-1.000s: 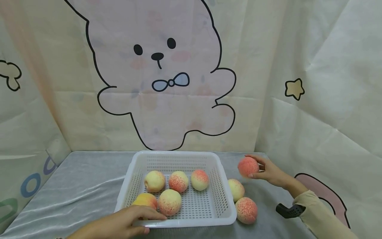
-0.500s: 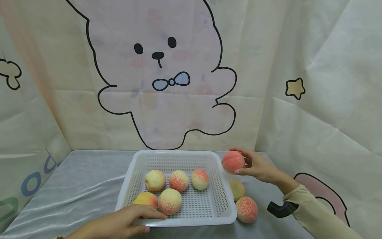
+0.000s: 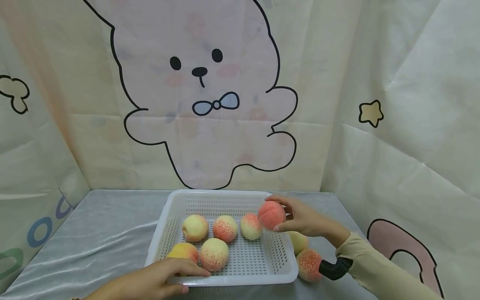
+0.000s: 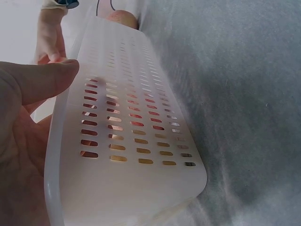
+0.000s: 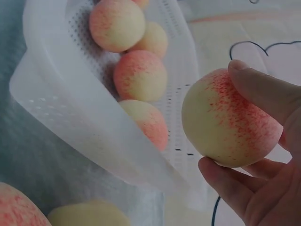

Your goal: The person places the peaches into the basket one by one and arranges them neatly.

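White perforated plastic basket [image 3: 279, 254] on a grey cloth-covered table [image 3: 105, 237] — the left hand [image 3: 150, 281], at 7 o'clock, clamps its near rim, thumb under, fingers over. Five peaches [image 3: 213, 253] lie inside. At 3 o'clock, the right hand [image 3: 303, 218] grips a red peach [image 3: 271, 215] above the basket's right wall. Two loose peaches [image 3: 308, 263] rest just outside — behind, a rabbit backdrop [image 3: 202, 83].
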Demonstrator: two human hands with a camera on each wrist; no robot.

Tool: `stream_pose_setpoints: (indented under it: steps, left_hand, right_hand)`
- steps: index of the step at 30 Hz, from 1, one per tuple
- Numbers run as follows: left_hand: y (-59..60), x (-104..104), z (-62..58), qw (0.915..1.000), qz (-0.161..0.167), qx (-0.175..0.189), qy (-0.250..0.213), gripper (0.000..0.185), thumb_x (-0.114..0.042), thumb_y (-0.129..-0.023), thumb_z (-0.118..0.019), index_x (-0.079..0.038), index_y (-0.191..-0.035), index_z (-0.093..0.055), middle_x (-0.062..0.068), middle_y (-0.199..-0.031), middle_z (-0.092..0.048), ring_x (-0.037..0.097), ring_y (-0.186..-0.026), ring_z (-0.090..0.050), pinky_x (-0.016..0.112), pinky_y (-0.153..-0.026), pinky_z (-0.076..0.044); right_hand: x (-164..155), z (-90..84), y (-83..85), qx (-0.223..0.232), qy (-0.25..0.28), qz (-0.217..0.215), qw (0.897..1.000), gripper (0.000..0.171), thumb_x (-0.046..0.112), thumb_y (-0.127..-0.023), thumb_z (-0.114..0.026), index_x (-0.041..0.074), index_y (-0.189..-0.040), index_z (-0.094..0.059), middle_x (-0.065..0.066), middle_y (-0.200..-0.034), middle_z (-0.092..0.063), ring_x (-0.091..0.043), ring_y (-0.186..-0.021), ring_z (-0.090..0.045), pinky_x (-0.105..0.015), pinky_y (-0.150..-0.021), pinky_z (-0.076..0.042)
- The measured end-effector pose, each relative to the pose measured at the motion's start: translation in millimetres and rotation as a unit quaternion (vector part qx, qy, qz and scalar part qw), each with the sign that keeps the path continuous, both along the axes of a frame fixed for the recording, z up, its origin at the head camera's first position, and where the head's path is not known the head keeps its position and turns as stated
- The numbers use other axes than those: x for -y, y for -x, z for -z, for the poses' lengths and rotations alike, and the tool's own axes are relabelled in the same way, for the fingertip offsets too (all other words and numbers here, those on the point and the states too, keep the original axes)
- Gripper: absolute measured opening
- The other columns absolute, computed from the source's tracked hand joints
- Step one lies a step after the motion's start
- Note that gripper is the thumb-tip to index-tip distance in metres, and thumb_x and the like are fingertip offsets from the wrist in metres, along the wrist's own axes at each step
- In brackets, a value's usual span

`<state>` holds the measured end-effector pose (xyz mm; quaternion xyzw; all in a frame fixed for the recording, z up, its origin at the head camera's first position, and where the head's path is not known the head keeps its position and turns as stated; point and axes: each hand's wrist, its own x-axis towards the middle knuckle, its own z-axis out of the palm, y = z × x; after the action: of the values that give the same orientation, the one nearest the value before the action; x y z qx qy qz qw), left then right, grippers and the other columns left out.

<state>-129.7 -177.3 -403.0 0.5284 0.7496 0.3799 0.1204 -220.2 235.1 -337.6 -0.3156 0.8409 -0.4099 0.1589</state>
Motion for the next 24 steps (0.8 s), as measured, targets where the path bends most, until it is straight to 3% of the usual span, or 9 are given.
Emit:
stream_pose_setpoints:
  steps: [7,16,24]
  left_hand:
    - [0.2,0,-0.1,1.0000,0.000,0.008,0.000,0.044,-0.014,-0.101,-0.059,-0.014,-0.145,-0.055,0.001,-0.141,-0.064,0.003,-0.130,-0.054,0.022,-0.102,-0.050]
    - [0.9,0,-0.3,1.0000,-0.002,-0.008,0.001,0.043,-0.019,-0.103,-0.057,-0.012,-0.145,-0.055,0.002,-0.141,-0.064,0.002,-0.130,-0.054,0.023,-0.102,-0.051]
    - [0.7,1,1.0,0.9998,0.002,-0.019,-0.004,0.042,-0.019,-0.103,-0.057,-0.012,-0.145,-0.055,0.001,-0.140,-0.065,0.001,-0.129,-0.054,0.023,-0.102,-0.050]
  right_hand:
    - [22,10.5,-5.2,0.013,-0.025,-0.003,1.000,0.074,0.020,-0.086,-0.081,0.008,-0.149,-0.044,-0.014,-0.140,-0.056,-0.027,-0.117,-0.062,-0.030,-0.092,-0.057]
    - [38,19.4,-8.5,-0.001,-0.078,0.006,0.997,0.078,0.024,-0.080,-0.087,0.011,-0.147,-0.049,-0.005,-0.138,-0.060,-0.015,-0.106,-0.059,-0.034,-0.085,-0.053]
    - [54,31.3,-8.1,-0.005,-0.098,-0.024,0.995,0.072,0.019,-0.077,-0.089,0.010,-0.140,-0.056,0.002,-0.129,-0.064,-0.012,-0.107,-0.058,-0.026,-0.088,-0.054]
